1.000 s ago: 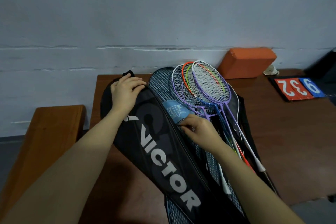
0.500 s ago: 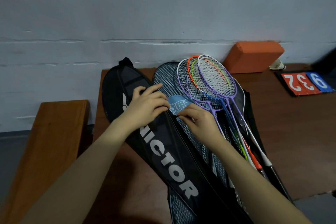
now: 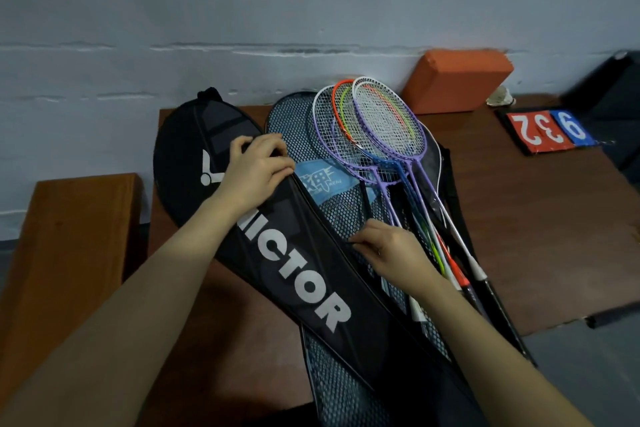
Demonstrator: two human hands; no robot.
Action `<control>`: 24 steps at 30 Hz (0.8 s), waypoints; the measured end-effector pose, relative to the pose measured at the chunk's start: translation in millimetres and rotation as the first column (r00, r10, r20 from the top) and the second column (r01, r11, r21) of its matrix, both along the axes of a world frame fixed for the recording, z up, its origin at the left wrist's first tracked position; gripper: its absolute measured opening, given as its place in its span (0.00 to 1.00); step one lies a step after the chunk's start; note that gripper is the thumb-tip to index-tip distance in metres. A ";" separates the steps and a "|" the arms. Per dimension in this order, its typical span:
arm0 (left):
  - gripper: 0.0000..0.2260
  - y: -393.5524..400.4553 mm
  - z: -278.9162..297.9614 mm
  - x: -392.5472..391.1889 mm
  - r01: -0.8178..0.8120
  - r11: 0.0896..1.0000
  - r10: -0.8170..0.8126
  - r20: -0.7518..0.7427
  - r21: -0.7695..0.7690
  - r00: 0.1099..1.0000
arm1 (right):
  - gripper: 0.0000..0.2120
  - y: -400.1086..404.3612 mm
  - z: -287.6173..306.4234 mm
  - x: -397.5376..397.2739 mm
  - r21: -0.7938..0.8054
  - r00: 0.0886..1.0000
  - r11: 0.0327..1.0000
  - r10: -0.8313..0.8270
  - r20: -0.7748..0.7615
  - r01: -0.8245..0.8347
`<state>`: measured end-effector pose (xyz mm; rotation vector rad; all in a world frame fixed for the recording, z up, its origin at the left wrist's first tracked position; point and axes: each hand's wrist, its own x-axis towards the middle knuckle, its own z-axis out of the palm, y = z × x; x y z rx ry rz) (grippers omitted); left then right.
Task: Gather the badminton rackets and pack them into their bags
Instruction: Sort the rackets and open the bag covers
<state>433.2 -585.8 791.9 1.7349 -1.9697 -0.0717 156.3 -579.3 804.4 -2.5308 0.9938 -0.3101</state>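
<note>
Black racket bag (image 3: 304, 274) with white lettering, dark mesh bag (image 3: 301, 135) with light-blue label (image 3: 320, 180), purple, orange and white rackets (image 3: 377, 128), orange block (image 3: 457, 81), red and blue number cards (image 3: 550, 130), brown counter (image 3: 540, 218)

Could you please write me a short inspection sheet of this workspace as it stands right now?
Surface: dark brown wooden table against a grey wall; bare patches at right.
Job's things: black zip-up racket bag printed VICTOR lies diagonally; under it a blue-black mesh racket cover; a bundle of purple, orange and white badminton rackets rests on top, unpacked.
Clutter: orange foam block, white shuttlecock, red and blue flip scoreboard.
Hands: left hand grips the bag's edge; right hand pinches something small at the bag's zip line.
Cables: nothing seen.
Surroundings: light brown wooden bench at left.
</note>
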 end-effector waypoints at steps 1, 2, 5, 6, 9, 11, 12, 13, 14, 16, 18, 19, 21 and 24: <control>0.14 3.8 1.0 -5.2 -0.007 1.000 0.007 -0.003 0.006 1.000 | 0.05 0.3 0.9 0.3 -0.030 1.000 0.999 0.012 0.007 -0.012; 0.15 8.8 2.7 -11.7 0.006 1.000 -0.006 -0.001 0.017 1.000 | 0.05 1.3 2.0 1.2 -0.049 1.000 0.999 0.017 0.024 -0.016; 0.17 30.0 2.1 -43.8 0.146 0.986 -0.152 0.065 0.083 0.986 | 0.04 2.2 4.1 6.0 -0.026 0.990 1.000 -0.011 0.141 0.014; 0.17 39.6 1.3 -57.1 0.169 0.980 -0.176 0.073 0.102 0.982 | 0.05 2.0 6.9 8.0 0.002 0.984 1.000 -0.022 0.175 0.022; 0.10 59.7 11.5 -73.0 0.068 0.994 -0.070 0.015 0.087 0.997 | 0.05 -2.8 15.4 13.1 0.047 0.972 0.999 -0.007 0.236 -0.005; 0.06 64.0 20.3 -70.4 0.027 0.997 -0.029 0.023 0.066 0.999 | 0.05 -2.3 17.6 15.1 0.079 0.961 0.997 -0.002 0.275 -0.021; 0.06 64.7 22.7 -68.0 0.021 0.998 -0.023 0.037 0.056 0.999 | 0.05 -0.5 17.8 15.7 0.098 0.955 0.995 -0.005 0.297 -0.026; 0.07 65.3 24.6 -66.5 0.014 0.999 -0.016 0.056 0.045 0.998 | 0.05 1.4 17.9 15.9 0.109 0.949 0.993 0.000 0.315 -0.037; 0.10 66.1 25.7 -66.7 0.004 0.999 -0.007 0.078 0.034 0.997 | 0.06 3.3 18.9 15.4 0.103 0.948 0.993 0.019 0.318 -0.055; 0.14 66.8 23.6 -69.8 -0.029 1.000 0.028 0.103 0.007 0.994 | 0.06 2.8 22.8 9.1 0.034 0.959 0.993 0.098 0.266 -0.111; 0.14 64.9 19.0 -69.2 -0.102 0.994 0.104 0.068 -0.032 0.992 | 0.05 -2.6 25.7 -4.9 -0.016 0.968 0.987 0.160 0.194 -0.160; 0.13 63.1 17.5 -67.1 -0.148 0.988 0.149 0.037 -0.039 0.988 | 0.03 -5.6 24.6 -14.7 -0.001 0.972 0.986 0.165 0.168 -0.167; 0.10 58.0 14.5 -62.1 -0.218 0.975 0.219 0.007 -0.042 0.976 | 0.02 -7.6 20.8 -35.9 0.047 0.982 0.986 0.151 0.109 -0.157; 0.06 50.6 11.2 -64.9 -0.278 0.960 0.278 0.026 -0.018 0.960 | 0.02 -7.0 14.0 -61.5 0.069 0.991 0.990 0.118 0.067 -0.123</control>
